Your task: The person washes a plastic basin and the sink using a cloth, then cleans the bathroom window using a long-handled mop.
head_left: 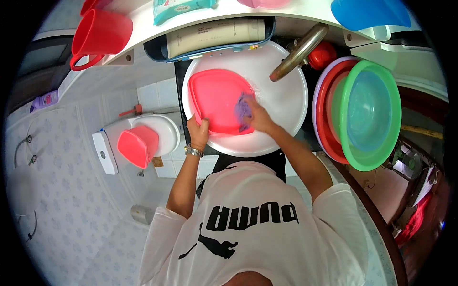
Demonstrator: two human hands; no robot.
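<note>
A pink square plastic lid with rounded corners lies tilted in the white washbasin. My left hand is closed around its near left edge, the thumb on top. In my right hand is a crumpled purple cloth, pressed against the right side of the lid; the fingertips are partly covered by the cloth. Beyond my right hand, a metal faucet reaches over the basin.
Nested basins, a green one in front, stand to the right. A pink bucket sits on the toilet at left. The shelf above holds a red mug, a wipes pack and a blue container; below it is a bottle.
</note>
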